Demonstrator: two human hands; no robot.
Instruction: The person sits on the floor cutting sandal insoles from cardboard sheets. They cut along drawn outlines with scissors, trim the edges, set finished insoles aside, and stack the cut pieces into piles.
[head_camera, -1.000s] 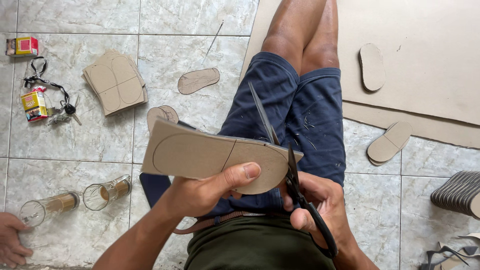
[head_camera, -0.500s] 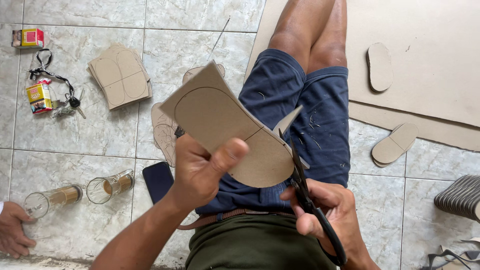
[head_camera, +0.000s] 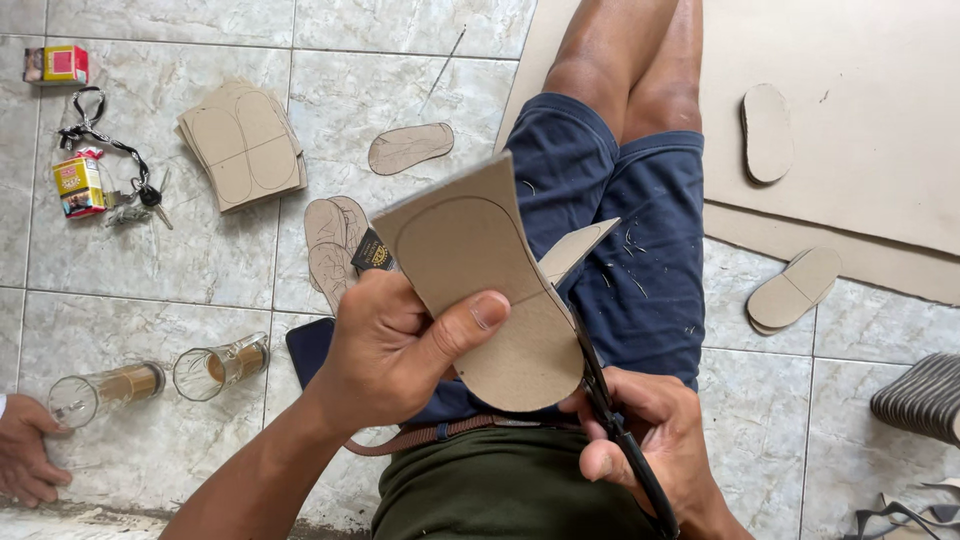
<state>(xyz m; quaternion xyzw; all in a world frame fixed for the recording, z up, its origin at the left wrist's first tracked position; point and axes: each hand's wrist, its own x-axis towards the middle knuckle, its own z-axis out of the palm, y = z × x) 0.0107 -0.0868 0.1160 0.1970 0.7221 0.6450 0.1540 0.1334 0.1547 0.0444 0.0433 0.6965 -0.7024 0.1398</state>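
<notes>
- The big cardboard sheet (head_camera: 880, 120) lies on the tiled floor (head_camera: 200, 250), with one cut sole (head_camera: 767, 132) resting on it.
- The stack of marked cardboard blanks (head_camera: 243, 145) waits uncut, well apart from the hands; I judge much work is left.
- The cardboard piece (head_camera: 480, 290) is held above the lap; the outline is cut around the lower rounded end, while the upper part is uncut.
- The left hand (head_camera: 395, 350) has its grip clenched on this piece.
- The right hand (head_camera: 650, 440) grasps the scissors (head_camera: 615, 420), blades at the piece's right edge.
</notes>
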